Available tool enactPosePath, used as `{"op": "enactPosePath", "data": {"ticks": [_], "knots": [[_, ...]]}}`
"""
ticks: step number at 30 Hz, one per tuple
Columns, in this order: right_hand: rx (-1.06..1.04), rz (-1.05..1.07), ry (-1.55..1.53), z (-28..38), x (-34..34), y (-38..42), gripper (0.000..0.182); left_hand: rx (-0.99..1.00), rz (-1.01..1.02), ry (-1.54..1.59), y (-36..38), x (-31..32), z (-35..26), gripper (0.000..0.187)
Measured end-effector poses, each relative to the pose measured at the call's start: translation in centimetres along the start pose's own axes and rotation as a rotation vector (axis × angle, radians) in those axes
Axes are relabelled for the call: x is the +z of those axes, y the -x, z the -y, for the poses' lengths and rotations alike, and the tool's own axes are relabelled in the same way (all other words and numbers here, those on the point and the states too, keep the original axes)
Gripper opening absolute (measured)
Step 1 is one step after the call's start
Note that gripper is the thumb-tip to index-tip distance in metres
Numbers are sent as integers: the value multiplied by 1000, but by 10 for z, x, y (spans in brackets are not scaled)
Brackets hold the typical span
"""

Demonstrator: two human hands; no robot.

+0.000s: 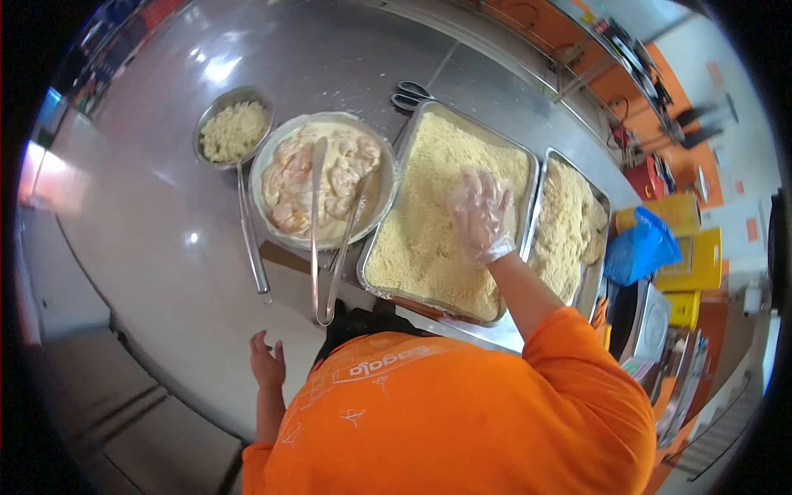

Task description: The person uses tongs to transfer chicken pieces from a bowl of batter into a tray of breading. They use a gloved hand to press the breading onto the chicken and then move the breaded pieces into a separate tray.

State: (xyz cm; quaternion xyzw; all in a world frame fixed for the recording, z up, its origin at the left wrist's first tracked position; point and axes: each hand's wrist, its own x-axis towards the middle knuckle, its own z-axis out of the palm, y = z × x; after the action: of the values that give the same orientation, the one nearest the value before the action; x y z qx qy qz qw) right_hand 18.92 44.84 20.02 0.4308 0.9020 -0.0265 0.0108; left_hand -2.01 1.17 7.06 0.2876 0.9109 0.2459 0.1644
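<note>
While the worktop (148, 124) carries the tray (384, 266) at its near edge, the bowl (257, 177) of meat (289, 186) sits by the tray's left edge. Fingers spread, the gloved right hand (481, 216) lies on the crumbs (429, 181); the left hand (267, 363), fingers apart, hangs near the tongs (315, 247).

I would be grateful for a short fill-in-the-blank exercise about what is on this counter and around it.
1. The right hand wears a clear plastic ____.
2. The ____ rest with their tips in the bowl of wet meat.
3. The bag beside the yellow boxes is ____ in colour.
4. The person's shirt is ____ in colour.

Missing words: glove; tongs; blue; orange.
</note>
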Motion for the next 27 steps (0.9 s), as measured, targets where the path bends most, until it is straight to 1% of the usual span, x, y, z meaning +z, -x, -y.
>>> {"op": "enactPosePath", "data": {"ticks": [1,4,5,8,9,12,13,14,15,16,18,20,21,22,24,26,27], "knots": [[-159,-152,31,6,7,-5,64,-28,-16,51,3,-3,-1,39],[-430,-210,301,31,15,-17,63,-59,33,-30,18,1,11,39],[-505,-54,452,39,12,-16,61,-58,52,-49,24,4,18,39],[-324,67,149,51,35,-12,57,-129,93,-46,33,4,18,40],[-347,-33,242,51,40,-9,58,-143,86,-40,36,4,18,40],[-349,-35,219,50,28,-7,55,-102,107,-73,32,9,22,40],[-328,103,265,56,-5,-17,54,-78,91,-73,27,5,22,40],[-314,248,312,65,-58,-28,52,-66,75,-70,25,2,20,40],[-304,402,361,69,-88,-39,50,-68,42,-67,23,-1,18,40],[-274,335,384,49,-77,-54,46,-74,15,-68,21,-6,18,40],[-176,277,257,25,-66,-80,42,-80,-14,-72,21,-12,21,40],[-263,313,100,7,-60,-116,39,-82,-25,-69,22,-13,24,39],[-414,341,87,-26,-21,-146,38,-80,-18,-74,23,-14,22,40],[-567,366,75,-44,1,-160,37,-77,-12,-76,23,-15,20,40],[-302,563,-250,-21,-20,-146,34,-76,-15,-87,26,-16,20,40],[-370,540,-54,-2,-45,-123,32,-80,-38,-102,28,-12,24,39],[-385,504,-126,-8,-42,-127,30,-91,-31,-94,30,-12,24,39]]}}
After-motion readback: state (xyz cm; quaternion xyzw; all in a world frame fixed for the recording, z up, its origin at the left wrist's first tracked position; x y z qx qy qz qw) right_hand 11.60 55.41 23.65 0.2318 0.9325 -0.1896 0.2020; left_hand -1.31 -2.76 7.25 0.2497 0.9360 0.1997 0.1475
